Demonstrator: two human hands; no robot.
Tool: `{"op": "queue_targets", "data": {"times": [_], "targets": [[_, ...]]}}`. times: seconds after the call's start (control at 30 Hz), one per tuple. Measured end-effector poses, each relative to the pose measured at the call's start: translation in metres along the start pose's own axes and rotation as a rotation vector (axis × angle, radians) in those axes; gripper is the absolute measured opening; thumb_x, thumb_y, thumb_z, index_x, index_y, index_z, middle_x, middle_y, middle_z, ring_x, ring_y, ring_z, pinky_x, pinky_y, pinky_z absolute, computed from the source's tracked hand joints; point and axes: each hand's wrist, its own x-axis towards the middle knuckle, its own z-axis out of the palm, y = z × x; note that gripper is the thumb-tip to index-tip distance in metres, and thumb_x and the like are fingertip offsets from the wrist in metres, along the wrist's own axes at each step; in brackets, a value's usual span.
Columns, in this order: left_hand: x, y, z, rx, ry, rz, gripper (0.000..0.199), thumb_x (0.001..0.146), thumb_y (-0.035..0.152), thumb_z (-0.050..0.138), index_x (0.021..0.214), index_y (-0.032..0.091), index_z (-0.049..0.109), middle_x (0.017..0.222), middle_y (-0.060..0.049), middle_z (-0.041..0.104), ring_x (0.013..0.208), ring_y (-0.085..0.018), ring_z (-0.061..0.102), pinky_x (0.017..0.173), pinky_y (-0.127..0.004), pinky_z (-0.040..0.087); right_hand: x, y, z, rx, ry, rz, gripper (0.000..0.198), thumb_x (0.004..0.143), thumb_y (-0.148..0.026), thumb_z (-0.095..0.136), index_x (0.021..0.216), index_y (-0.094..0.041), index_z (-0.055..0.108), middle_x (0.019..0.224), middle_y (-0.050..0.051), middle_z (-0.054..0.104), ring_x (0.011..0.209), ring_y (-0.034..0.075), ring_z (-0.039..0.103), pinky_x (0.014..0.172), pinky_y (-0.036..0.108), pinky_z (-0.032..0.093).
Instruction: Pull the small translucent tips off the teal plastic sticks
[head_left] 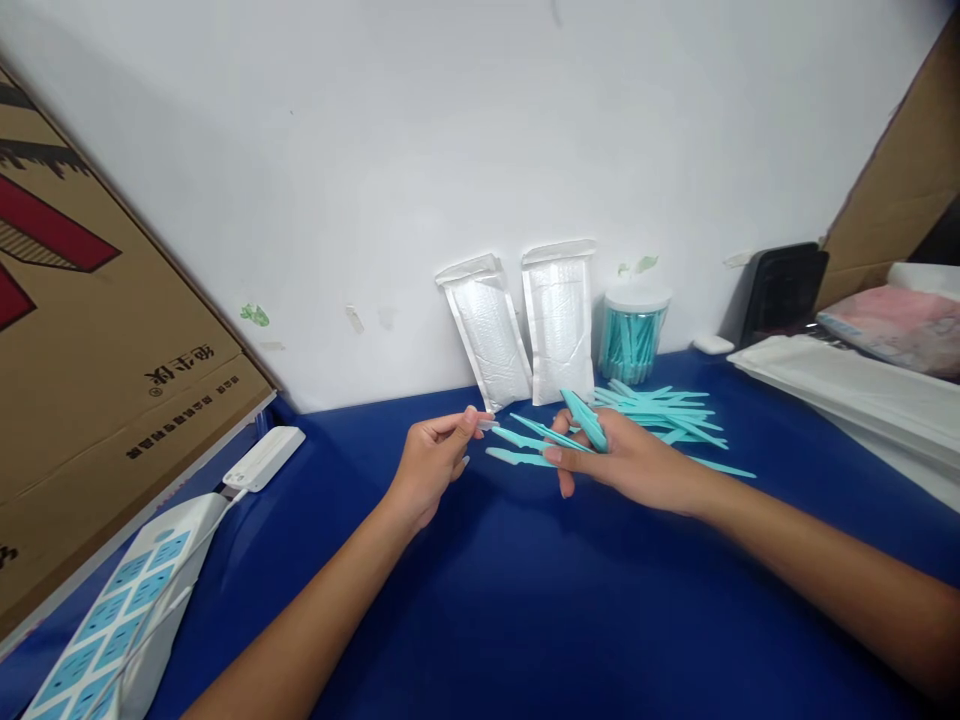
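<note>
My left hand (pixel 433 460) pinches a small translucent blade cap (pixel 487 425) between thumb and forefinger. My right hand (pixel 637 462) is closed around several turquoise eyebrow razors (pixel 587 420). Some of them point left from its fingers, close to the cap, and others stick up over the palm. A loose pile of the same razors (pixel 679 412) lies on the blue table (pixel 480 620), behind my right hand and partly hidden by it. Just beyond the pile stands a clear jar (pixel 634 340) with a white lid, packed with turquoise razors.
Two silvery bubble mailers (pixel 561 325) lean on the white wall (pixel 420 150). At the left are a power strip (pixel 127 610), a white adapter (pixel 265 458) and a large cardboard box (pixel 97 400). A black device (pixel 784 290) and white packaging (pixel 847 385) stand at the right.
</note>
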Motion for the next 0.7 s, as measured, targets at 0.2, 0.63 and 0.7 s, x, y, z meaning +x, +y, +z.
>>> {"op": "queue_targets", "data": {"times": [0.2, 0.63, 0.7], "targets": [[0.0005, 0.0014, -0.0011, 0.005, 0.019, -0.014, 0.049, 0.077, 0.06, 0.08, 0.099, 0.016, 0.081, 0.053, 0.009, 0.03, 0.049, -0.004, 0.015, 0.046, -0.021, 0.018, 0.001, 0.0014, -0.0006, -0.001, 0.042, 0.005, 0.036, 0.091, -0.056, 0.066, 0.092, -0.022, 0.053, 0.073, 0.002, 0.075, 0.067, 0.018, 0.057, 0.068, 0.031, 0.039], [0.0044, 0.0034, -0.0082, 0.133, 0.018, 0.101, 0.042, 0.074, 0.044, 0.087, 0.106, 0.018, 0.08, 0.094, -0.008, 0.076, 0.05, -0.005, 0.044, 0.044, -0.02, 0.028, 0.0024, 0.005, -0.0027, 0.132, 0.011, 0.127, 0.035, 0.087, -0.049, 0.071, 0.097, -0.022, 0.053, 0.072, 0.001, 0.074, 0.053, 0.01, 0.039, 0.051, 0.025, 0.028], [0.004, 0.0033, -0.0064, 0.148, 0.021, 0.1, 0.04, 0.073, 0.044, 0.087, 0.102, 0.017, 0.08, 0.093, -0.009, 0.077, 0.052, -0.006, 0.049, 0.045, -0.019, 0.031, 0.0017, 0.0044, -0.0021, 0.114, 0.009, 0.125, 0.035, 0.087, -0.05, 0.071, 0.097, -0.022, 0.053, 0.072, 0.002, 0.074, 0.056, 0.012, 0.044, 0.052, 0.025, 0.029]]}}
